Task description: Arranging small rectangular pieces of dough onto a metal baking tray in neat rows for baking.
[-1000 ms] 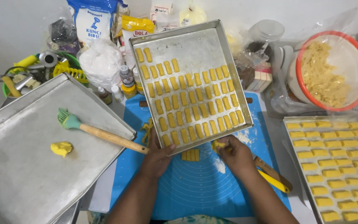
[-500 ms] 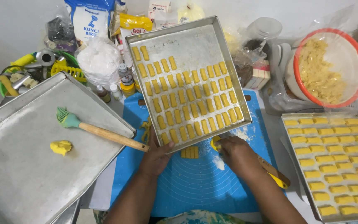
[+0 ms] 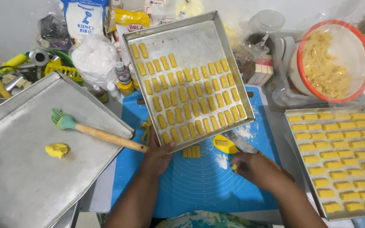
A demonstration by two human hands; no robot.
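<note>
While I pinch it: the small yellow dough piece (image 3: 234, 167) sits at the tips of my right hand (image 3: 260, 171), over the blue silicone baking mat (image 3: 199, 185), just below the tilted tray.
Dough piece: soft, greasy-looking, prob. dents easy; take by the short ends, light squeeze only.
R fingers: narrow, closed on the piece.
Left hand (image 3: 157, 156): thumb over the near rim of the square metal baking tray with rows of yellow dough sticks (image 3: 191, 50), fingers under it, can't see them.
Tray: stiff, thin metal, near edge down on the mat, far edge raised; prob. light but sticks could slide, so hold at the rim, not the floor.
Near it: four cut sticks (image 3: 191, 151) on the mat at the tray's low edge; yellow scraper w/ metal blade (image 3: 227, 144) just beside them.
Left side: big empty steel tray (image 3: 17, 185), green pastry brush w/ wooden handle (image 3: 96, 133) across it, yellow butter lump (image 3: 56, 149).
Right side: full tray of yellow sticks (image 3: 339, 156); orange-rimmed bowl of dough (image 3: 330, 59) beyond it.
</note>
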